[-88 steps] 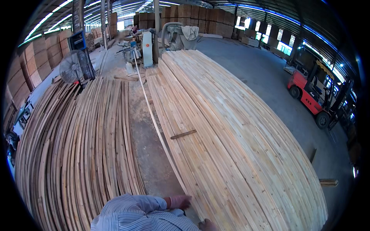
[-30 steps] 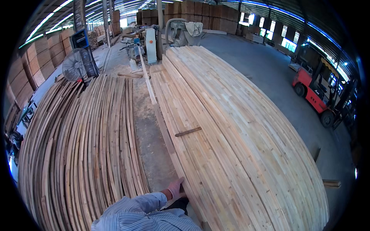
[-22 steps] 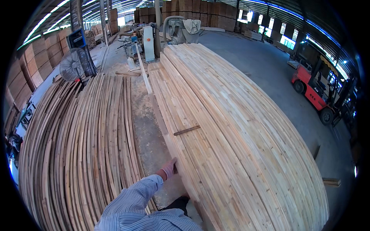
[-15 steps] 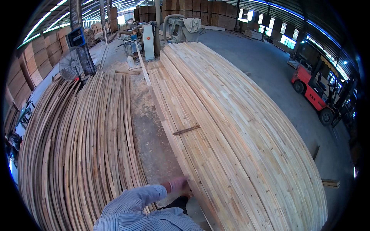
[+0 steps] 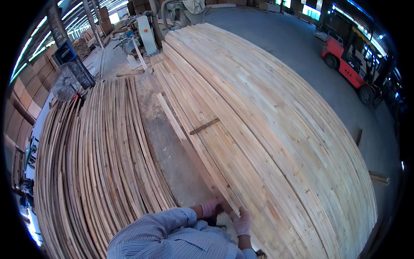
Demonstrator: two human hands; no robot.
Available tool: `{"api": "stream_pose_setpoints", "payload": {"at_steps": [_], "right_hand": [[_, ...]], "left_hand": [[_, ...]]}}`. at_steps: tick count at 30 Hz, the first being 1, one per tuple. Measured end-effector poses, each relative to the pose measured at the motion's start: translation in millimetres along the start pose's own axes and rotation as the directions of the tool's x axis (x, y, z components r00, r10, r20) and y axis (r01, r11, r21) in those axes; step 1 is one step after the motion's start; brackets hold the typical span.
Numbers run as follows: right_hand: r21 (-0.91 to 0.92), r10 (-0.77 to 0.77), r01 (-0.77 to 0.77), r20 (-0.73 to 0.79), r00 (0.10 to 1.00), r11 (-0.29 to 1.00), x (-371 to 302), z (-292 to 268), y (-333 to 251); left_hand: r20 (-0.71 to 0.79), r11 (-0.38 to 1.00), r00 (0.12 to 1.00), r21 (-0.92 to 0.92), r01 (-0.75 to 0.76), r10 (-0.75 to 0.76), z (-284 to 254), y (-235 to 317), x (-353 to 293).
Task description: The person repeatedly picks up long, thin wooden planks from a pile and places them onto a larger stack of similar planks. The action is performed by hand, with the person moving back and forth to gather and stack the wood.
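Note:
A long pale wooden strip (image 5: 171, 115) lies along the left edge of a wide stack of planed boards (image 5: 276, 146). My right hand (image 5: 243, 223), in a light pinkish glove, is closed round the strip's near end, thumb on the left and fingers on top. My gloved left hand (image 5: 210, 208) is closed on the strip's left side just short of that end; its fingertips are partly hidden and slightly blurred. Across the boards farther off lies a short dark stick (image 5: 205, 126).
Rough, darker strips (image 5: 103, 146) fill the left side, beyond a sawdust-strewn floor gap (image 5: 148, 103). At the far end stand a machine with a pale panel (image 5: 147, 35) and a round fan (image 5: 67, 82). A red forklift (image 5: 347, 67) is parked at right.
My right hand has come into view and taken the strip's near end. My left hand has moved slightly right. The view has tilted down and turned, shifting the whole scene.

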State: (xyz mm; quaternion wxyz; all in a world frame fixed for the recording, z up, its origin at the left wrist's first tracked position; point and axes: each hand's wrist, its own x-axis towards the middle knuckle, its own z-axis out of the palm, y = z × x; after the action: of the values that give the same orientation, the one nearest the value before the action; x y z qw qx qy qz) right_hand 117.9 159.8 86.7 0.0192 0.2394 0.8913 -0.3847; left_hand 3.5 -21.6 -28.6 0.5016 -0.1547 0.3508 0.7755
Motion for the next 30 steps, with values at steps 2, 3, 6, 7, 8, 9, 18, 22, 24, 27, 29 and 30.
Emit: {"api": "stream_pose_setpoints", "payload": {"at_steps": [2, 3, 6, 7, 8, 9, 18, 22, 24, 27, 29, 30], "right_hand": [[0.023, -0.025, 0.029, -0.158, 0.987, 0.999, 15, 6, 38], [0.049, 0.025, -0.014, -0.230, 0.973, 0.999, 21, 7, 72], [-0.198, -0.055, -0.016, -0.351, 0.935, 0.980, 46, -40, 128], [-0.278, -0.062, -0.051, -0.383, 0.922, 0.959, 52, -55, 145], [-0.316, -0.007, -0.124, -0.382, 0.924, 0.941, 61, -76, 143], [-0.357, 0.035, -0.182, -0.380, 0.924, 0.916, 81, -101, 128], [-0.721, 0.056, -0.348, -0.395, 0.917, 0.599, 172, -155, 198], [-0.696, 0.333, -0.397, -0.236, 0.913, 0.599, 190, -162, 206], [-0.700, 0.319, -0.388, -0.236, 0.918, 0.599, 193, -163, 206], [-0.680, 0.402, -0.453, -0.247, 0.882, 0.577, 196, -171, 213], [-0.678, 0.402, -0.441, -0.228, 0.887, 0.588, 197, -181, 207], [-0.688, 0.352, -0.392, -0.208, 0.913, 0.611, 197, -190, 194]], "left_hand": [[-0.125, 0.994, 0.990, -0.094, 0.046, -0.058, -6, 38, 0], [-0.235, 0.996, 0.971, -0.085, 0.034, -0.053, 2, 63, -1], [-0.376, 0.980, 0.924, -0.149, -0.132, 0.068, -21, 113, 5], [-0.337, 0.973, 0.937, -0.172, -0.156, 0.090, -38, 126, 12], [-0.297, 0.963, 0.948, -0.201, -0.178, 0.113, -63, 138, 16], [-0.328, 0.963, 0.909, 0.162, -0.216, 0.259, -114, 145, 12], [-0.454, 0.991, 0.890, -0.099, -0.088, 0.034, -43, 181, 2], [-0.610, 0.997, 0.792, -0.036, -0.071, 0.034, -59, 167, -21], [-0.634, 0.998, 0.773, -0.047, -0.049, 0.008, -75, 151, -35], [-0.522, 0.999, 0.853, 0.042, 0.009, 0.015, -100, 128, -46], [-0.076, 0.786, 0.969, 0.602, -0.144, 0.236, -174, 99, -50], [0.368, 0.267, 0.846, 0.833, -0.484, 0.385, -233, 82, -51]]}}
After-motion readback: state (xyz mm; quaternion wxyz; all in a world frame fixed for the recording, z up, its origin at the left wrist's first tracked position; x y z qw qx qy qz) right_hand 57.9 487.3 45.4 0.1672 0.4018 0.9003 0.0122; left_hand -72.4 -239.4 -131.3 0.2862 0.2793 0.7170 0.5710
